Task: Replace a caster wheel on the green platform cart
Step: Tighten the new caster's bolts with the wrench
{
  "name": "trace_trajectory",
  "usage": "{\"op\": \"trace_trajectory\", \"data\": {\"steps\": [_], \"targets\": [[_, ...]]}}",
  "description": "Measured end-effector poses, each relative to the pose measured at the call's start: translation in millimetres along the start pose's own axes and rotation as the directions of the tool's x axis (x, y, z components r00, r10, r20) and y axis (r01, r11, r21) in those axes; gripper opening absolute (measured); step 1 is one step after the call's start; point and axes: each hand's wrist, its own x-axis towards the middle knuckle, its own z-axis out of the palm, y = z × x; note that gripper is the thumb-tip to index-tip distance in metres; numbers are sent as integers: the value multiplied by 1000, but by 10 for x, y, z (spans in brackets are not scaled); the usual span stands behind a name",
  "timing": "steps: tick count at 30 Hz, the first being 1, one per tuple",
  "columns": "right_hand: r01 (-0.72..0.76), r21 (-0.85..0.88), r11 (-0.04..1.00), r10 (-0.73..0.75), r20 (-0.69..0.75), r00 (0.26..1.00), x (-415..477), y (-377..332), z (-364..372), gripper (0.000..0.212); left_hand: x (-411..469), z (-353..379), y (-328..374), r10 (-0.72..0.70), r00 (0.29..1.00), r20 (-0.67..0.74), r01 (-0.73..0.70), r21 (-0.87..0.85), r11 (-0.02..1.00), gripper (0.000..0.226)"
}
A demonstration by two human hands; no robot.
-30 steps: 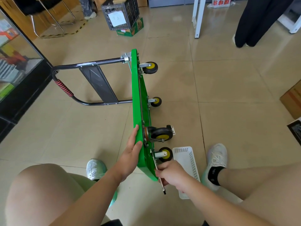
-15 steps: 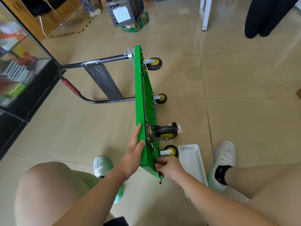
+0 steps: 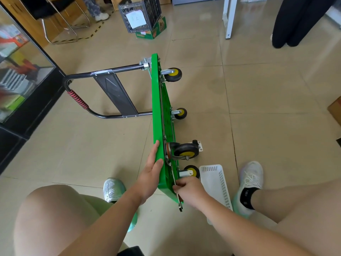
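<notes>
right hand (image 3: 190, 191) curled tight round a flat spanner (image 3: 180, 206) (looks like one); free end pokes out at 6 o'clock below the fist, working end runs up toward 12 to the mounting plate of the big caster (image 3: 186, 151); exact bolt hidden; left hand (image 3: 151, 172) flat, fingers straight, pressed on the deck face of the green cart (image 3: 158, 108) at 9 o'clock of that caster; bracing, not gripping; cart stands on its long edge on the tiles, deck running 12 to 6 through mid-frame, wheels pointing to 3, handle (image 3: 77, 100) sticking out to 9; white basket (image 3: 214, 182) on the floor at 4 o'clock of the caster, just beside the right hand; handling guess: deck is stiff, light enough to tip, smooth so a palm can slide; caster is steel and rubber, dense, swivels freely; take it by fork or plate, not the tyre; likely drops once its bolts are out.
</notes>
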Motion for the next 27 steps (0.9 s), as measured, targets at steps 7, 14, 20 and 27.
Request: {"op": "trace_trajectory", "data": {"steps": [7,14,20,27], "targets": [[-238,571,786,182,155,971,-198,-714,-163,8,-2,-25,-13,18,1000,14,-18,10,1000,54],[-323,526,787,193,286,938,-312,-653,-291,7,34,-49,-84,34,999,30,-34,10,999,57],[-181,219,959,168,75,983,-294,-87,-252,14,33,-48,-89,14,999,34,-14,-12,1000,57],[-58,71,996,57,11,998,-129,59,-133,20,-1,-23,-34,-19,1000,14,19,9,1000,55]]}}
